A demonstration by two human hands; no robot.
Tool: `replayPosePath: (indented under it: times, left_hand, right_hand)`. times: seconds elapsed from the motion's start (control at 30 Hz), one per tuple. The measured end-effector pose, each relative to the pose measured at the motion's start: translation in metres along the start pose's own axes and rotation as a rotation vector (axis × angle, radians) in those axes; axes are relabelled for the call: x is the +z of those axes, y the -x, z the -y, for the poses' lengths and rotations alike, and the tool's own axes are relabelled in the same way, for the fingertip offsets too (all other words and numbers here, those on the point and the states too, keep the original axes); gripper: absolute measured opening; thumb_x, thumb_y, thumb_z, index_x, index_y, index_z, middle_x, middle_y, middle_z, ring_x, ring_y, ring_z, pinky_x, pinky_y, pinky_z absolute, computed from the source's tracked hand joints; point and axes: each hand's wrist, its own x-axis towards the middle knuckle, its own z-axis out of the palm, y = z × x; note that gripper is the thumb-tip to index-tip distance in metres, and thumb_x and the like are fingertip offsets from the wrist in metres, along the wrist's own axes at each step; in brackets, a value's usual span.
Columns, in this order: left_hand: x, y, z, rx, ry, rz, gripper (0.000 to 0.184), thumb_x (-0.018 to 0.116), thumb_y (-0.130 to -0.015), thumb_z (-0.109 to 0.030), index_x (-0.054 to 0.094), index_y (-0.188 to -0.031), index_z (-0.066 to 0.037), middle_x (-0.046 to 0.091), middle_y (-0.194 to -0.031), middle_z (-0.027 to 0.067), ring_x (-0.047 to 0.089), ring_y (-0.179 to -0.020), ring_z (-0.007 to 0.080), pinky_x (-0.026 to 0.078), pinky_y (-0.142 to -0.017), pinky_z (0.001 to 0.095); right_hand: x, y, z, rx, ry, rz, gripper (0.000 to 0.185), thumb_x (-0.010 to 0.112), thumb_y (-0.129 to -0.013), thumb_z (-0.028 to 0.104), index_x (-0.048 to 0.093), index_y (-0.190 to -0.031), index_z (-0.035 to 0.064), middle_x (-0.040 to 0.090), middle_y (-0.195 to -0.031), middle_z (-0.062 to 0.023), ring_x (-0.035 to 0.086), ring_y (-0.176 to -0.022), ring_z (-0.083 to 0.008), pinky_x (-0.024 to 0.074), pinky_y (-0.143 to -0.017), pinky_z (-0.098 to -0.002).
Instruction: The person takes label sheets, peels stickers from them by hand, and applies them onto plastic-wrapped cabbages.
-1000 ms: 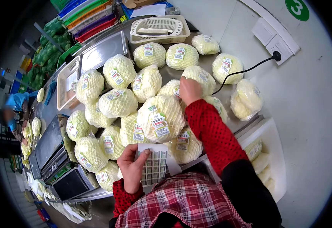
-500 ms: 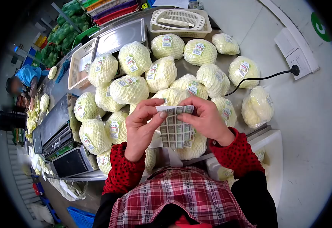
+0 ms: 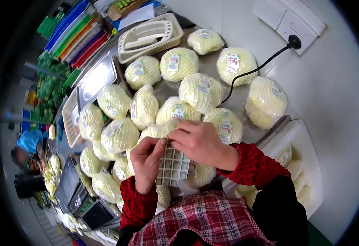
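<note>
A sheet of small printed labels point(image 3: 173, 167) hangs between my hands in front of my apron. My left hand point(image 3: 147, 160) pinches its upper left edge between thumb and fingers. Close beside it, my right hand point(image 3: 200, 142) is closed at the top of the sheet, its fingertips bent inward; whether a single label sits in them is hidden. Behind and under the sheet lie pale cabbages point(image 3: 120, 135) in foam net and clear film, several with a printed label. One cabbage point(image 3: 200, 92) lies just beyond my right hand.
A white tub point(image 3: 310, 164) with more wrapped cabbages stands at right. A black cable point(image 3: 261, 70) runs from the wall socket across the table. White baskets point(image 3: 173, 35) and a metal tray point(image 3: 97, 80) stand at the back. A person in blue point(image 3: 30, 141) works at far left.
My view has turned, so the table appears rotated. My right hand has moved in toward my left, from the sheet's upper right to its top edge. The sheet stays held.
</note>
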Motion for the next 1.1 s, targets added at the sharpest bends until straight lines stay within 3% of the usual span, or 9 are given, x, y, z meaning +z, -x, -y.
replayPosePath:
  times: [0.33,0.4,0.47,0.63,0.73,0.8,0.93,1.03,1.1]
  left_hand:
    - [0.027,-0.051,0.006,-0.174,-0.082,0.065,0.023,0.070,-0.089,-0.017,0.068,-0.081,0.005,0.061,-0.067,-0.0015,0.047,-0.062,0.0036,0.037,-0.053,0.0210]
    - [0.025,-0.057,0.010,-0.229,-0.055,0.060,0.023,0.069,-0.089,-0.017,0.068,-0.081,0.005,0.060,-0.067,-0.0017,0.047,-0.061,0.0036,0.037,-0.053,0.0212]
    - [0.023,-0.059,0.015,-0.186,-0.019,0.015,0.023,0.069,-0.089,-0.017,0.068,-0.081,0.005,0.060,-0.067,-0.0016,0.046,-0.060,0.0037,0.037,-0.054,0.0212]
    - [0.025,-0.054,0.022,-0.180,0.061,0.012,0.018,0.068,-0.089,-0.012,0.069,-0.083,0.004,0.062,-0.069,-0.0005,0.050,-0.059,0.0041,0.039,-0.056,0.0206]
    - [0.019,-0.054,0.025,-0.194,0.079,0.042,0.021,0.068,-0.090,-0.015,0.068,-0.083,0.005,0.063,-0.072,-0.0007,0.050,-0.064,0.0039,0.040,-0.059,0.0209]
    - [0.017,-0.052,0.026,-0.192,0.083,0.044,0.021,0.068,-0.090,-0.015,0.068,-0.084,0.005,0.063,-0.072,-0.0007,0.050,-0.065,0.0039,0.040,-0.059,0.0207]
    - [0.018,-0.052,0.029,-0.184,0.135,0.051,0.018,0.068,-0.090,-0.012,0.068,-0.084,0.005,0.063,-0.072,-0.0009,0.050,-0.065,0.0038,0.040,-0.060,0.0203]
    - [0.016,-0.054,0.032,-0.168,0.176,0.066,0.017,0.069,-0.089,-0.011,0.067,-0.085,0.005,0.062,-0.072,-0.0014,0.050,-0.066,0.0034,0.040,-0.060,0.0199]
    - [0.015,-0.053,0.033,-0.169,0.180,0.069,0.017,0.069,-0.089,-0.011,0.068,-0.085,0.005,0.062,-0.072,-0.0019,0.049,-0.065,0.0029,0.040,-0.060,0.0196]
  right_hand:
    - [0.003,0.013,-0.038,-0.043,0.146,-0.018,0.013,0.064,-0.073,0.007,0.060,-0.085,0.0048,0.054,-0.077,-0.0057,0.058,-0.067,-0.0203,0.0480,-0.056,-0.0309]
    - [-0.005,0.005,-0.062,0.272,-0.399,-0.054,0.007,0.064,-0.083,0.010,0.063,-0.086,0.0039,0.060,-0.078,-0.0053,0.057,-0.067,-0.0150,0.0448,-0.052,-0.0268]
    - [-0.018,-0.017,-0.115,0.729,-0.675,-0.364,0.016,0.062,-0.084,0.012,0.064,-0.078,-0.0033,0.065,-0.074,-0.0127,0.061,-0.067,-0.0169,0.0482,-0.062,-0.0304]
    - [0.006,-0.035,-0.213,1.165,-0.547,-0.521,0.026,0.069,-0.076,0.019,0.067,-0.082,-0.0066,0.067,-0.071,-0.0101,0.061,-0.058,-0.0191,0.0463,-0.056,-0.0336]
    - [0.024,-0.031,-0.245,1.059,-0.300,-0.492,0.031,0.069,-0.075,0.022,0.066,-0.076,-0.0087,0.066,-0.069,-0.0149,0.060,-0.054,-0.0223,0.0470,-0.055,-0.0358]
    - [0.026,-0.029,-0.258,1.115,-0.241,-0.371,0.027,0.070,-0.079,0.028,0.069,-0.079,0.0011,0.061,-0.063,-0.0065,0.060,-0.060,-0.0188,0.0488,-0.051,-0.0359]
    - [0.004,-0.042,-0.246,0.983,0.433,0.027,0.034,0.074,-0.073,0.037,0.072,-0.085,0.0061,0.070,-0.079,-0.0148,0.067,-0.074,-0.0332,0.0519,-0.067,-0.0431]
    - [-0.019,-0.058,-0.264,0.963,0.295,-0.335,0.039,0.076,-0.073,0.039,0.070,-0.086,0.0035,0.070,-0.080,-0.0150,0.067,-0.074,-0.0325,0.0523,-0.066,-0.0391]
    - [-0.058,-0.078,-0.268,0.907,0.045,-0.650,0.034,0.079,-0.070,0.027,0.068,-0.087,-0.0009,0.070,-0.079,-0.0134,0.066,-0.068,-0.0261,0.0521,-0.067,-0.0349]
